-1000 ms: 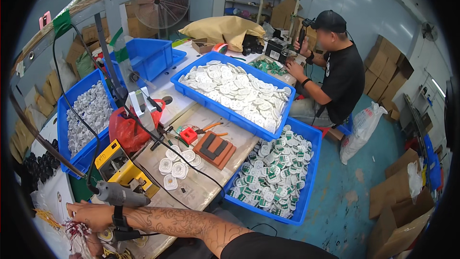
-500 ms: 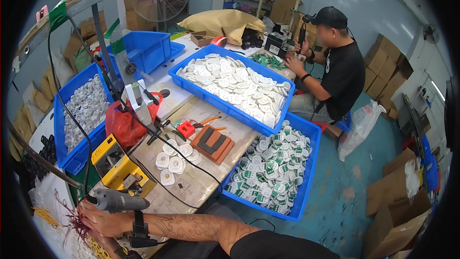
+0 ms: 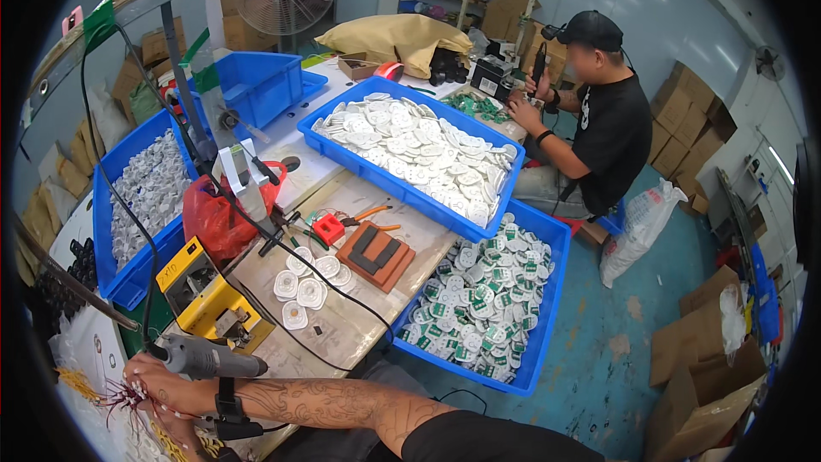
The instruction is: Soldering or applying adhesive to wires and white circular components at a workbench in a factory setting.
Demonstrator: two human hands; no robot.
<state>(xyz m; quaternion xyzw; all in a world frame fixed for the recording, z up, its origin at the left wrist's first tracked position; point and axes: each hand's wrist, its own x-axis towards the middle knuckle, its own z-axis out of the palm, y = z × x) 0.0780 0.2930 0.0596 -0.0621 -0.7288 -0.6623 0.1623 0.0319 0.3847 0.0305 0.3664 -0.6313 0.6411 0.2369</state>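
The right hand [image 3: 156, 382] is down at the lower left, with its fingers curled in; it is closed around a bunch of thin dark red wires [image 3: 122, 395], and their loose ends with white tips poke out past the fingers on the left; the left hand [image 3: 175, 429] is just below, partly hidden behind the right wrist; I cannot tell how far open it is, or if it has hold of the wires too; some yellow wires [image 3: 75, 383] lie near, farther left; a grey tool [image 3: 214, 358] hangs right above the right hand, and I cannot tell if they touch; a yellow machine [image 3: 205, 298] sits on the table [image 3: 338, 338] past the tool; farther along are flat white parts [image 3: 310, 293] and a reddish-brown block [image 3: 376, 279]; a big blue tray [image 3: 398, 186] full of white parts is well apart from the hands.
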